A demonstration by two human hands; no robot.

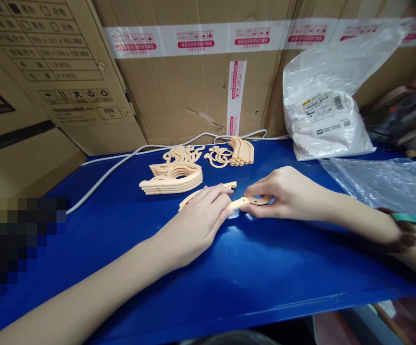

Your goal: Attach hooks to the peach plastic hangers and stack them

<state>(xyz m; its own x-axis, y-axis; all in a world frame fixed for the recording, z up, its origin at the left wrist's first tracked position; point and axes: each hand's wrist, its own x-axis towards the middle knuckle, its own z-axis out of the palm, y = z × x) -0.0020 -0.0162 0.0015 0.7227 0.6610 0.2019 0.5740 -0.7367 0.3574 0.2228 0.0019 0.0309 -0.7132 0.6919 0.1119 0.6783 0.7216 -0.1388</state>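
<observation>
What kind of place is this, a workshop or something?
Probably a makeshift work corner, perhaps in a storeroom: large cardboard boxes hem in a blue table, and similar cream-coloured pieces lie grouped on it near a labelled white bag.

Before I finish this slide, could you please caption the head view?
Left hand and right hand hold cream pieces over a blue surface.

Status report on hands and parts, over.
Left hand and right hand: gripping cream parts between them. Whether joined: can't tell. Another cream piece partly hidden by left hand; stacked pieces beyond.
</observation>
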